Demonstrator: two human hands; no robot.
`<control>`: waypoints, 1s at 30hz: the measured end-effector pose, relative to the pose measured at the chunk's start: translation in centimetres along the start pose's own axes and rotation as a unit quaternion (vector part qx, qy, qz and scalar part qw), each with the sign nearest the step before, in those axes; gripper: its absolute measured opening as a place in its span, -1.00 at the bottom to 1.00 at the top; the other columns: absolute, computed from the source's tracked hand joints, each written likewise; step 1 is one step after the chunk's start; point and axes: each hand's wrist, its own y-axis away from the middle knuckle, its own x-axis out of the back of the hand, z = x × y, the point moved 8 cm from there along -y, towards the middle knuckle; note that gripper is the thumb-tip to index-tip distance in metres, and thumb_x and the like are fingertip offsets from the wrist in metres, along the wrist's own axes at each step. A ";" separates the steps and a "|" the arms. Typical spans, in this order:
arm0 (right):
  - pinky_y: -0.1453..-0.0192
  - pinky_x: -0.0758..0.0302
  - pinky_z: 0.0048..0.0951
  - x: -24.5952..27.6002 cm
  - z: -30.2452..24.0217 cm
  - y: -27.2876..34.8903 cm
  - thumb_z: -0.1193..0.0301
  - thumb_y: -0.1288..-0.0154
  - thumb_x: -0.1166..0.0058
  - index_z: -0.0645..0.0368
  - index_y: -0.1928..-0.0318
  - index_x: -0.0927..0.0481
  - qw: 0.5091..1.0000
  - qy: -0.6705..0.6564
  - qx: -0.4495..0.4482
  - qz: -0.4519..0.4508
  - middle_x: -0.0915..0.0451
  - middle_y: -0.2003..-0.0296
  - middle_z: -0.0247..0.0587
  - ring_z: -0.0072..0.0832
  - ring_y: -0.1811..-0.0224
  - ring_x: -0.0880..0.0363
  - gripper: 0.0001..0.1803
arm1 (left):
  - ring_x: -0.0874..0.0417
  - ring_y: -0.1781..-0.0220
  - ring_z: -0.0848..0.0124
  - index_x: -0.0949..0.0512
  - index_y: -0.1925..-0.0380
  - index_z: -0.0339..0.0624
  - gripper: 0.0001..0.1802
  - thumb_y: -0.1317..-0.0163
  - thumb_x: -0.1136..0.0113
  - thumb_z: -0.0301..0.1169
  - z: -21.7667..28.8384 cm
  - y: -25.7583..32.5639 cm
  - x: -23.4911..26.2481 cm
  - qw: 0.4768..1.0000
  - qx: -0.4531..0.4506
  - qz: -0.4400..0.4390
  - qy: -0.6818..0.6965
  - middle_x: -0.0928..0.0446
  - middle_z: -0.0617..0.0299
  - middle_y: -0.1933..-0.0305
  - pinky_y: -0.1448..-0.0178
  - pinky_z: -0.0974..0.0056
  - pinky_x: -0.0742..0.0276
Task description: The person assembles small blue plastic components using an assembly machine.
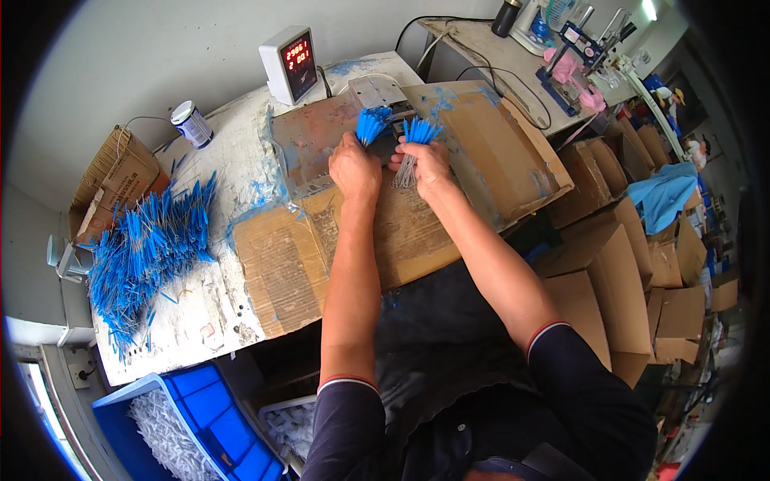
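A big pile of blue-tipped sticks (144, 248) lies at the left of the desk (233, 144). Over the cardboard sheet (417, 232), the left hand (354, 168) is closed around one bunch of blue-tipped sticks (372, 124). Just beside it, the right hand (427, 164) grips a second bunch (417, 138).

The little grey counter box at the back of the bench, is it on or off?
On: the counter box shows lit red digits on its dark screen.

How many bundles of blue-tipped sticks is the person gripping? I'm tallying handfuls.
2: one bundle of blue-tipped sticks in the left hand, one in the right hand. The loose pile on the left is excluded.
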 end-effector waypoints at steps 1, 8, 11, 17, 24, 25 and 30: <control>0.47 -0.69 -0.21 0.3 0.0 0.0 0.58 -0.18 -0.18 0.28 0.20 -0.59 1.000 0.000 0.000 0.000 -0.58 0.44 -0.17 -0.33 0.53 -0.61 -0.84 | -0.70 0.19 -0.09 -0.53 0.27 -0.23 -0.80 -0.16 -0.26 -0.38 0.1 0.0 0.0 1.000 0.000 -0.004 0.000 -0.67 -0.12 0.29 0.07 -0.07 -0.56; 0.44 -0.70 -0.27 0.8 -0.3 0.0 0.63 -0.14 -0.30 0.25 0.25 -0.59 0.999 0.039 0.009 0.007 -0.63 0.41 -0.20 -0.37 0.50 -0.63 -0.82 | -0.66 0.13 0.00 -0.50 0.33 -0.22 -0.85 -0.06 -0.21 -0.49 0.2 0.2 0.0 1.000 0.010 -0.011 0.005 -0.64 -0.02 0.26 0.01 -0.02 -0.49; 0.40 -0.70 -0.26 1.0 -0.3 0.0 0.62 -0.11 -0.34 0.24 0.28 -0.59 0.999 0.045 -0.007 0.008 -0.65 0.38 -0.18 -0.37 0.46 -0.64 -0.81 | -0.65 0.13 0.00 -0.51 0.34 -0.22 -0.86 -0.05 -0.20 -0.51 0.4 0.2 -0.1 1.000 0.000 -0.007 0.010 -0.63 -0.03 0.26 0.01 -0.01 -0.49; 0.44 -0.69 -0.28 0.1 -0.4 0.3 0.57 -0.13 -0.35 0.23 0.29 -0.60 0.999 0.013 -0.027 -0.035 -0.61 0.44 -0.21 -0.39 0.53 -0.61 -0.83 | -0.67 0.20 -0.10 -0.55 0.30 -0.24 -0.82 -0.09 -0.24 -0.42 0.8 0.2 -0.3 0.997 -0.076 0.021 -0.011 -0.65 -0.09 0.28 0.07 -0.06 -0.56; 0.51 -0.61 -0.38 -1.8 -0.3 1.1 0.49 -0.23 -0.30 0.21 0.33 -0.58 0.988 0.104 -0.034 -0.109 -0.58 0.47 -0.26 -0.47 0.54 -0.59 -0.87 | -0.68 0.39 0.20 -0.63 0.27 -0.25 -0.82 -0.25 -0.29 -0.36 -1.3 -0.1 0.3 0.970 0.102 0.024 0.219 -0.67 0.08 0.44 0.25 0.10 -0.54; 0.57 -0.57 -0.41 -2.2 -0.3 1.2 0.48 -0.26 -0.26 0.19 0.36 -0.57 0.986 0.123 -0.016 -0.110 -0.57 0.49 -0.28 -0.50 0.58 -0.56 -0.88 | -0.66 0.43 0.36 -0.66 0.27 -0.25 -0.82 -0.28 -0.31 -0.35 -1.1 -0.2 -0.1 0.930 0.109 0.004 0.351 -0.66 0.18 0.48 0.29 0.18 -0.53; 0.62 -0.54 -0.42 -2.4 -0.2 0.9 0.49 -0.26 -0.22 0.20 0.36 -0.57 0.973 0.201 0.008 -0.114 -0.58 0.52 -0.28 -0.51 0.61 -0.55 -0.91 | -0.67 0.34 0.43 -0.64 0.26 -0.30 -0.82 -0.23 -0.36 -0.40 -0.1 0.2 -1.1 0.902 0.154 -0.057 0.400 -0.70 0.14 0.42 0.16 0.22 -0.58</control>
